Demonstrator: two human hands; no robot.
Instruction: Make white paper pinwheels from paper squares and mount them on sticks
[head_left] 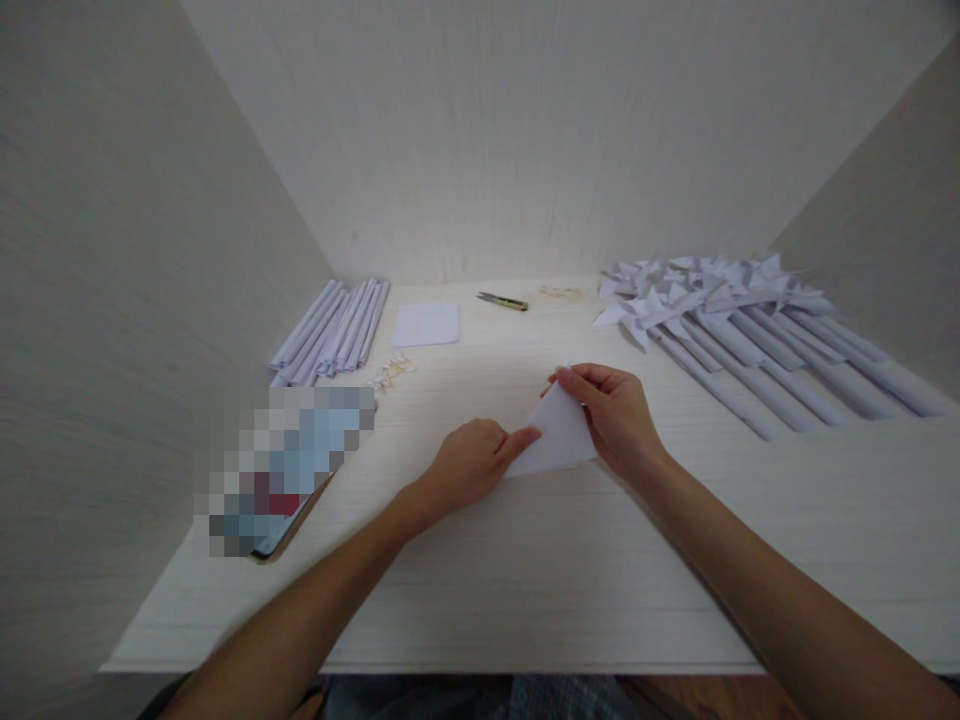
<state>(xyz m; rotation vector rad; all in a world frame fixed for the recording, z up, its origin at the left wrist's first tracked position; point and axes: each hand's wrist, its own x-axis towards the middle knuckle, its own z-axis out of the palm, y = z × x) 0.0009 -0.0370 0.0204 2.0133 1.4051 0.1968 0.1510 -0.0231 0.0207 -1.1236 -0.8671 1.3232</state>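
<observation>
Between my hands is a piece of white paper (556,432), folded into a triangle with its peak pointing up and away from me. My left hand (474,458) pinches its left corner, the thumb lying on top and the other fingers curled beneath. At the peak and right side, my right hand (616,412) grips the paper between thumb and fingers. The paper is held just over the white table (480,580); whether it touches the surface I cannot tell. The underside of the fold is hidden.
Rolled paper tubes (334,328) lie at the back left, beside a stack of square paper (427,324). Small thread snips (503,301) rest near the back wall. Paper pinwheels (720,310) on sticks fill the back right. Small pale bits (393,371) and a blurred phone-like device (300,470) are left.
</observation>
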